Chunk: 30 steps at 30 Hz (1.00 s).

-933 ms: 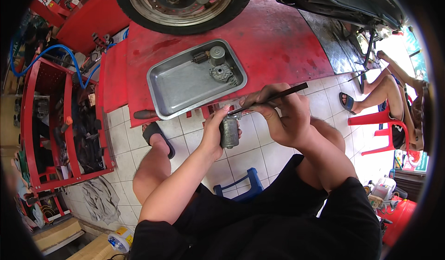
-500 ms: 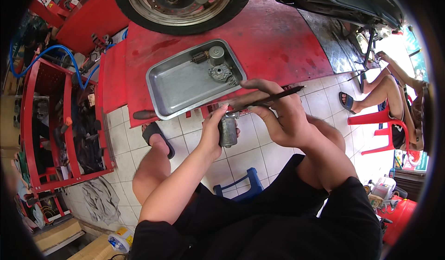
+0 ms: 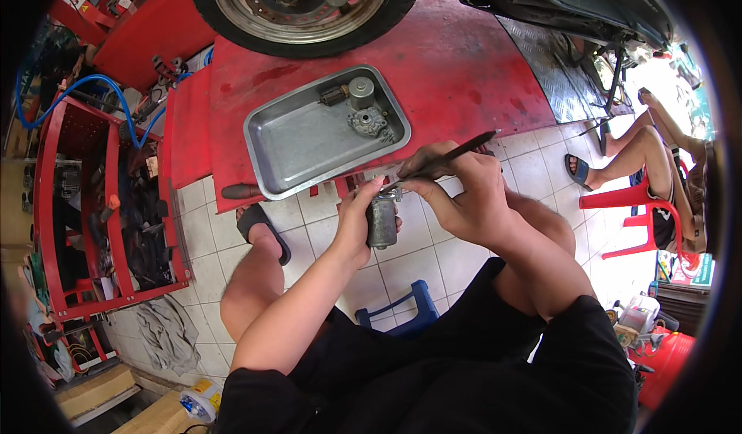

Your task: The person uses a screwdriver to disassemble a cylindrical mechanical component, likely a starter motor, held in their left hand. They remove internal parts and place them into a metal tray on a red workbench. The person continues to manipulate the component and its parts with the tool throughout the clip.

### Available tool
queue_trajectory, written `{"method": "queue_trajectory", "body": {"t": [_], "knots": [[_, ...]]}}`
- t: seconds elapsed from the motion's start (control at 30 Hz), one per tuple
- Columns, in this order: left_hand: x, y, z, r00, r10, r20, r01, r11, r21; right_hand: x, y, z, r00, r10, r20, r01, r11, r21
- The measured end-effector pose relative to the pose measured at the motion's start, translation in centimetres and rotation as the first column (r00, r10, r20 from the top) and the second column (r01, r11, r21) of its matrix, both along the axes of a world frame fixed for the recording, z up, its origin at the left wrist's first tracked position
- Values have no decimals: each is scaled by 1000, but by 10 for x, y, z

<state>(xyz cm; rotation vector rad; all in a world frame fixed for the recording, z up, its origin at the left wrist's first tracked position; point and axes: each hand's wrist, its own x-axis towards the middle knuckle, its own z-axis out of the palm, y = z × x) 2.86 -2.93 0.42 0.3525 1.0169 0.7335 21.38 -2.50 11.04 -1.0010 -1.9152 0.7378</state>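
Note:
My left hand is closed around a small cylindrical metal motor, held upright in front of the bench edge. Over its top end, my right hand pinches a slim dark stick-like tool between thumb and fingers. The tool slants down to the left toward the motor's top; its tip is too small to make out, and whether it touches cannot be told. Just beyond my hands, a metal tray holds a metal can-shaped housing, a dark armature-like part, a grey cast cover and small bits.
The tray rests on a red bench beneath a motorcycle wheel. A dark handle lies by the tray's near left corner. At left stands a red tool rack; a blue stool is below me. Someone sits on a red chair at right.
My right hand's fingers have gone from stretched out to pinched round the dark tool, which has shifted slightly left and tilted more steeply. My left hand and the motor have barely moved.

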Motion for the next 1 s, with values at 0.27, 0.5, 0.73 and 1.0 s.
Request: {"method": "queue_trajectory", "body": {"t": [0.27,0.5,0.73,1.0], "knots": [[-1,0,-2,1000,-8,9,8,1000,-20,-21,1,-4,955,-37,-294,38,999,-3],[-1,-2,-3,1000,-11,-3,11,1000,-24,2,0,3,999,24,41,-26,998,48],[0,0,-7,999,43,22,-42,999,-10,-2,-1,6,977,57,-204,-80,991,-106],[-2,13,-17,987,159,-20,-159,987,25,-53,17,-63,994,32,109,-13,986,-168]]}}
